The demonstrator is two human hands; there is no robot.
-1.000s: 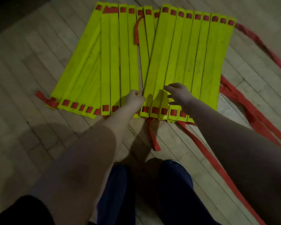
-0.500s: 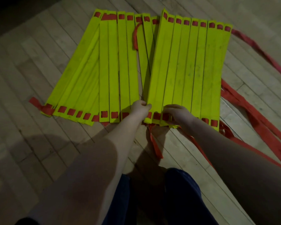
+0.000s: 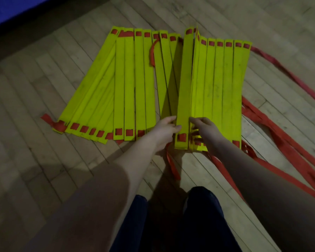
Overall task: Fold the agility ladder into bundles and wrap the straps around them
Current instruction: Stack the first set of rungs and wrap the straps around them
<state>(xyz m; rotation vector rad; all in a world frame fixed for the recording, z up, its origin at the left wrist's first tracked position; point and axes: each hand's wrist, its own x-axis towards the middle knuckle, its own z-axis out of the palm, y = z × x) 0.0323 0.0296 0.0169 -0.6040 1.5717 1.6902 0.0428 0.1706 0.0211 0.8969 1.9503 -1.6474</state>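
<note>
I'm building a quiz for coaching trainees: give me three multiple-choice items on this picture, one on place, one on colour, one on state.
1. Where, relative to the rungs, do the loose red straps lie? A) to their left B) to their right C) across the knees
2. What colour are the rungs? A) yellow B) white C) blue
3. The rung between the left hand and right hand is: A) raised above its neighbours B) buried under them C) snapped in two
Key: B, they trail over the floor at right; A, all bright yellow; A, both hands grip its near end.
</note>
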